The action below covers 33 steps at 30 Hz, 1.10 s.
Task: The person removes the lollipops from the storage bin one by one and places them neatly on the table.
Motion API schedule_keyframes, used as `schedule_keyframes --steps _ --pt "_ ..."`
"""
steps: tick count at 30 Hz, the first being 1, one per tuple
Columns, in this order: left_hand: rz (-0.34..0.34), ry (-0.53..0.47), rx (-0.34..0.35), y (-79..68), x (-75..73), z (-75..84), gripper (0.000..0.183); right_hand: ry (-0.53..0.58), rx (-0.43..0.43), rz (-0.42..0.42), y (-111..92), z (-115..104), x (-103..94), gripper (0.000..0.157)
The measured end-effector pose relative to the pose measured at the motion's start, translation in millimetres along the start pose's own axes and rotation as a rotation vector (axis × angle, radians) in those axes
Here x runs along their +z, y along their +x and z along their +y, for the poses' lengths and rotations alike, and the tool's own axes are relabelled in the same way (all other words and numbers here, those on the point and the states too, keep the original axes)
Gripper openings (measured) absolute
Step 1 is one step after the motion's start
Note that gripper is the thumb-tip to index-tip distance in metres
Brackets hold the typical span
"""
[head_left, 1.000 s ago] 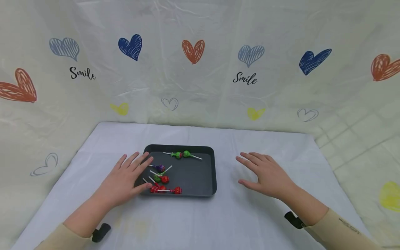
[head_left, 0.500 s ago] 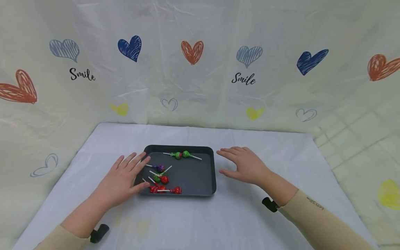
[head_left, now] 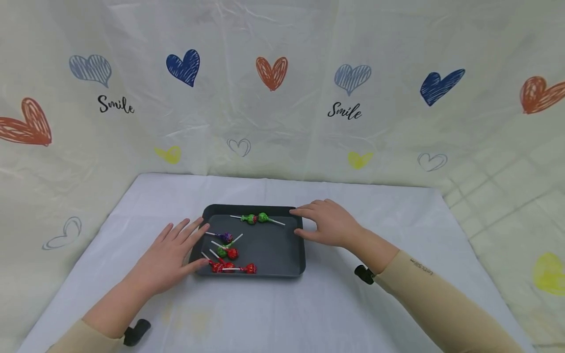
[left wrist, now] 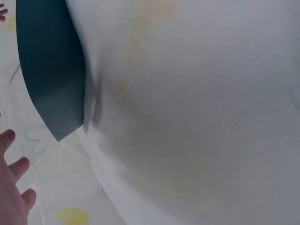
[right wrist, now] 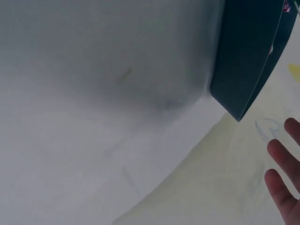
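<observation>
A dark grey rectangular tray (head_left: 271, 250) lies on the table in the head view, holding several wrapped lollipops. Two green lollipops (head_left: 263, 217) are near its far edge. A purple lollipop (head_left: 226, 238) and a mixed cluster with a red lollipop (head_left: 232, 253) lie on the left, with more red ones at the near left. My left hand (head_left: 165, 260) hovers at the tray's left rim, fingers spread, holding nothing. Over the right rim is my right hand (head_left: 331, 223), fingers extended and holding nothing; whether either touches the tray cannot be told. The wrist views show the tray's outer wall (left wrist: 54, 70).
A white cloth (head_left: 282, 314) covers the table and has faint yellowish stains near the front. Behind and at the sides hangs a pale curtain (head_left: 300, 122) printed with hearts and "Smile". Each wrist carries a small black camera (head_left: 364, 274).
My right hand has moved left, from beside the tray to its right rim. The left hand has drifted slightly left. Tray and lollipops stay where they were.
</observation>
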<state>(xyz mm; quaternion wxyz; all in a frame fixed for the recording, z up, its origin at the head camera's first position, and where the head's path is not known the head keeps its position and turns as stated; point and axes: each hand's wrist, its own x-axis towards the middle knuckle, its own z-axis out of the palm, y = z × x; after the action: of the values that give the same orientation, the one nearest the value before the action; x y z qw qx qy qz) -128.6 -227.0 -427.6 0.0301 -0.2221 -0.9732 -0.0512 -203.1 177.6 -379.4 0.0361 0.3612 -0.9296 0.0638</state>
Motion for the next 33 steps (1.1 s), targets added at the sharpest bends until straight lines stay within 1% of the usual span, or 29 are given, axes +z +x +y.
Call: schedule_keyframes --steps 6,9,15,18,22,27,33 --pt "-0.055 -0.037 -0.024 -4.0 3.1 1.1 0.085 -0.015 -0.044 -0.066 22 -4 -1.3 0.045" --pt "-0.067 -0.051 -0.027 -5.4 6.8 0.2 0.085 -0.022 -0.072 -0.097 33 -4 -1.1 0.044" --pt "-0.066 -0.063 -0.013 -6.1 16.0 -1.8 0.086 -0.043 -0.069 -0.169 50 -7 0.2 0.044" --pt "-0.055 -0.064 -0.007 -5.5 19.4 -2.3 0.085 -0.070 -0.061 -0.209 58 -11 0.9 0.045" --pt "-0.046 -0.072 -0.010 -5.9 20.2 -2.2 0.084 -0.125 -0.063 -0.256 71 -17 4.3 0.042" --pt "-0.073 -0.070 -0.024 -6.1 20.5 -1.2 0.085 -0.169 -0.081 -0.318 87 -21 14.0 0.038" --pt "-0.095 -0.075 -0.035 -5.9 22.2 -0.2 0.085 -0.190 -0.092 -0.336 102 -23 22.2 0.035"
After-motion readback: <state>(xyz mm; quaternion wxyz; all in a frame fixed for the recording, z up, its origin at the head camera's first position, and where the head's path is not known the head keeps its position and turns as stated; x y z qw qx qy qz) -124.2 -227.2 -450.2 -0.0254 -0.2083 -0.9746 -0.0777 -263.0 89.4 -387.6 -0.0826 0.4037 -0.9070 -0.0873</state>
